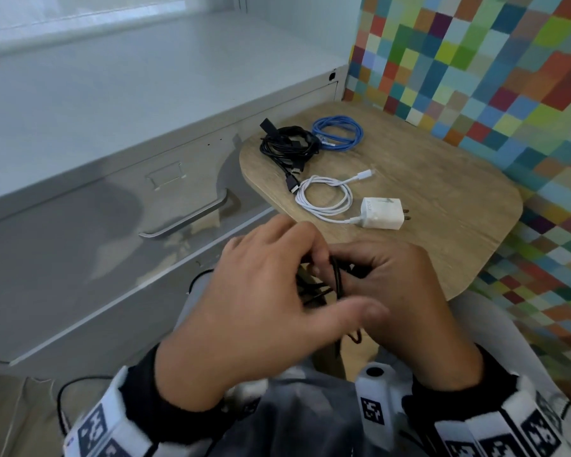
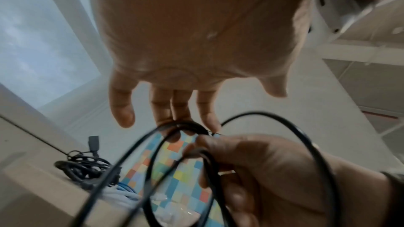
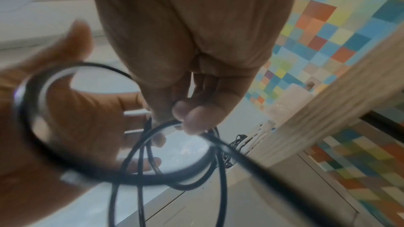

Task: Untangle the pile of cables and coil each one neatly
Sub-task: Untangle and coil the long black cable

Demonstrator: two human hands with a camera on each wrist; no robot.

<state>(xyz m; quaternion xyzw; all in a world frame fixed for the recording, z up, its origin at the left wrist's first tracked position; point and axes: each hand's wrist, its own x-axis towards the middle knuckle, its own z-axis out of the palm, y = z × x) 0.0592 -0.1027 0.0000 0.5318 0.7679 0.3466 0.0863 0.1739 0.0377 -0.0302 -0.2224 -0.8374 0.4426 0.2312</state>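
Note:
A thin black cable (image 1: 337, 278) hangs in several loose loops between my two hands, above the front edge of the wooden table (image 1: 442, 192). My right hand (image 1: 396, 285) pinches the gathered loops between thumb and fingers (image 3: 190, 120). My left hand (image 1: 271, 288) has its fingers nearly straight, their tips (image 2: 166, 118) touching the top of a loop (image 2: 306, 137), the thumb held apart. On the table lie a black cable bundle (image 1: 287, 143), a coiled blue cable (image 1: 338, 131) and a coiled white cable (image 1: 323, 197) plugged into a white charger (image 1: 381, 213).
A grey metal filing cabinet (image 1: 96, 199) with a drawer handle (image 1: 192, 219) stands to the left of the table. A wall of coloured squares (image 1: 475, 77) runs behind and to the right. My lap lies under the hands.

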